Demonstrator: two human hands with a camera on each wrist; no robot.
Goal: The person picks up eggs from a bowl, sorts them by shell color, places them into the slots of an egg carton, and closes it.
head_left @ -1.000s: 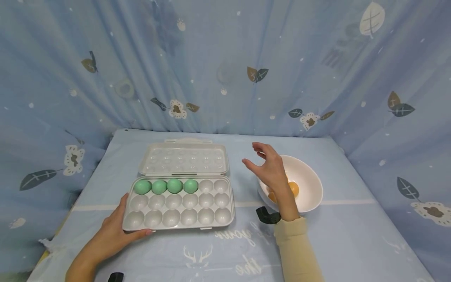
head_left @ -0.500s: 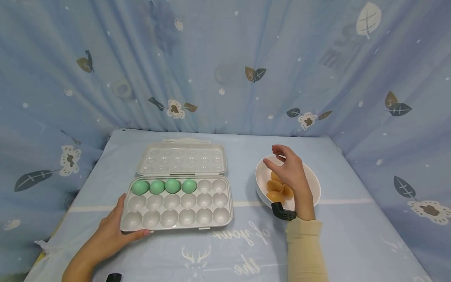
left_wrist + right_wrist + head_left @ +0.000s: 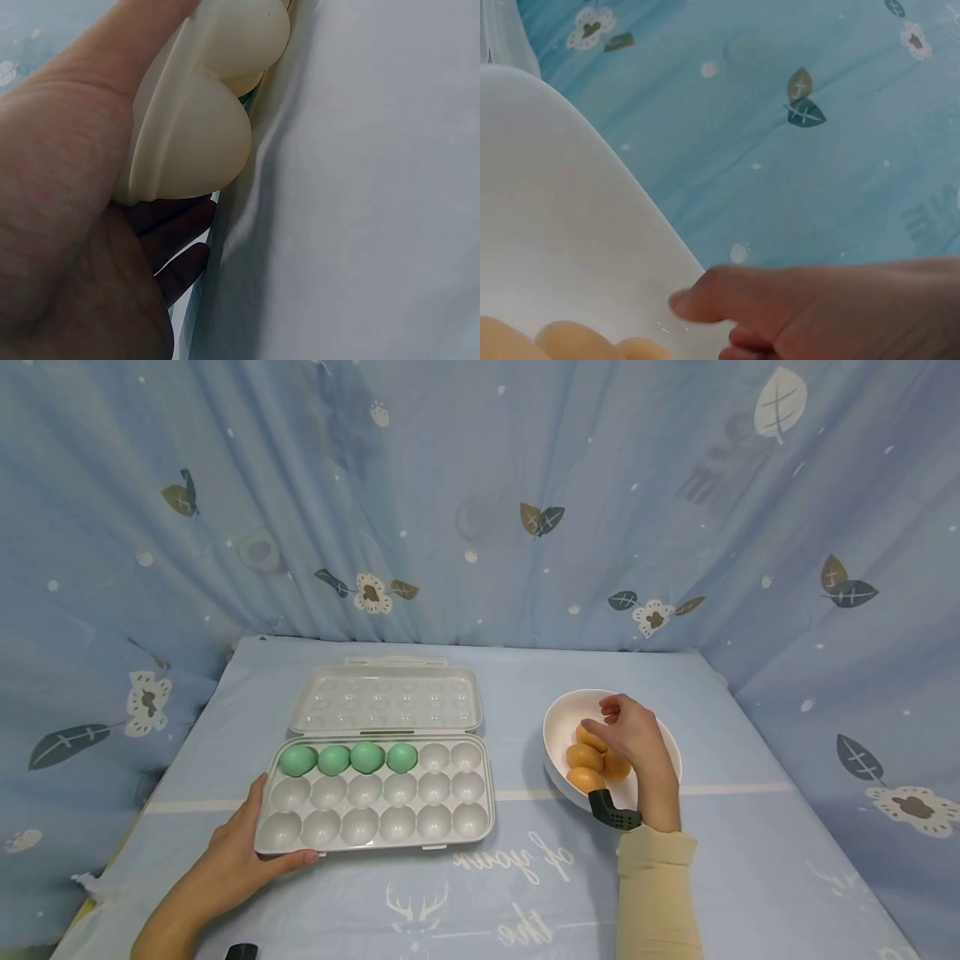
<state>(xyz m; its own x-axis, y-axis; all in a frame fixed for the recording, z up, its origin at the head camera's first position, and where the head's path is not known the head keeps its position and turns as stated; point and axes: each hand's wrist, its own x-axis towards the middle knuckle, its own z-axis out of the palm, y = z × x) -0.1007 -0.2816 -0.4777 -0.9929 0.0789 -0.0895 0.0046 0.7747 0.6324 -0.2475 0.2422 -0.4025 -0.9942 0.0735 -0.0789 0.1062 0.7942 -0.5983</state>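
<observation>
In the head view, a white egg tray [image 3: 361, 824] lies at left with its lid folded back. Several green eggs [image 3: 367, 757] fill part of its back row. My left hand [image 3: 228, 862] holds the tray's front left corner, thumb along the front edge and fingers at the side; the left wrist view shows its rounded cups [image 3: 199, 139] close up. At right, a white bowl [image 3: 561, 718] contains several orange-yellow eggs [image 3: 585, 757]. Over the bowl hovers my right hand [image 3: 636, 735], fingers bent and thumb apart, with no egg visible in its grasp. Its palm side is partly hidden.
The clear lid [image 3: 386, 697] lies flat behind the tray. A pale blue cloth [image 3: 517, 877] covers the table, and a patterned curtain [image 3: 480, 510] rises behind it. A black wrist device [image 3: 613, 812] sits on the right wrist beside the bowl.
My right hand has moved right and then down into the bowl's mouth, uncovering more of the orange-yellow eggs. The left hand keeps its hold on the tray.
</observation>
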